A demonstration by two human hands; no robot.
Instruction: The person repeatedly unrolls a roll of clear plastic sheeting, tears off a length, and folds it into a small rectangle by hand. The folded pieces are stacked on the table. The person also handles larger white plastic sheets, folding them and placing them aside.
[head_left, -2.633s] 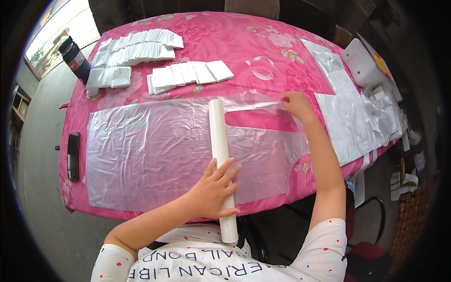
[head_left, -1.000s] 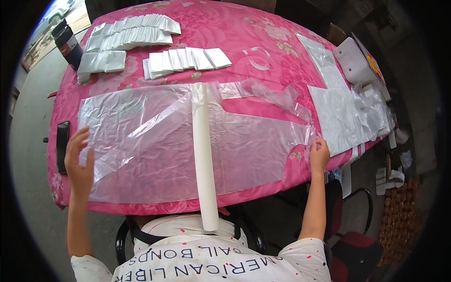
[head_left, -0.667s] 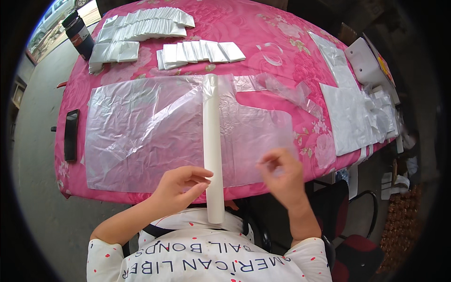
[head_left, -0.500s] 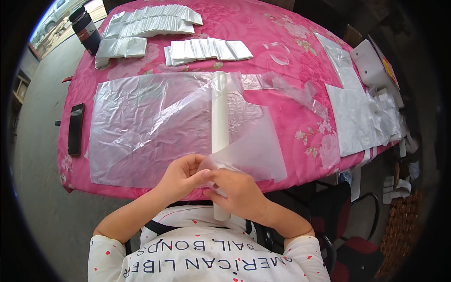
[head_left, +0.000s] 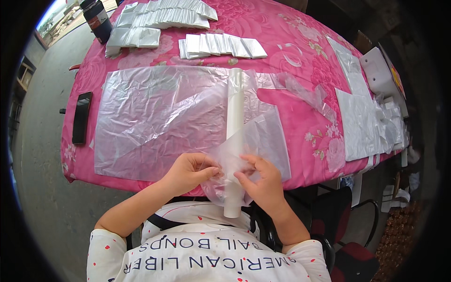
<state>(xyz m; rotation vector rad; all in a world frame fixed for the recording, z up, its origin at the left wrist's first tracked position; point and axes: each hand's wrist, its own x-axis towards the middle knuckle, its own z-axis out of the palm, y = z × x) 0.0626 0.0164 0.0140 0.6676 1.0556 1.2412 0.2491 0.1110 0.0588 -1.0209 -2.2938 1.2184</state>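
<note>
A large clear plastic bag (head_left: pixel 136 117) with a cut-out at its right end lies spread over the near half of the table. Across it, pointing away from me, lies a long white tube (head_left: pixel 235 108), its near end jutting past the table edge toward my lap. My left hand (head_left: pixel 190 173) pinches the bag's film just left of the tube, near the table's front edge. On the other side, my right hand (head_left: pixel 263 181) has thumb and fingers on the film, closed around a fold of it. Between both hands the film drapes over the tube.
Folded white plastic bags (head_left: pixel 164 16) and a shorter row of them (head_left: pixel 221 45) lie at the back. A black phone (head_left: pixel 82 117) rests at left, behind it a dark bottle (head_left: pixel 96 21). More bags (head_left: pixel 361 124) are stacked right, near a chair (head_left: pixel 331 211).
My right hand has moved right, away from the left hand, and the film is now spread over the tube between them. The view has shifted slightly.
</note>
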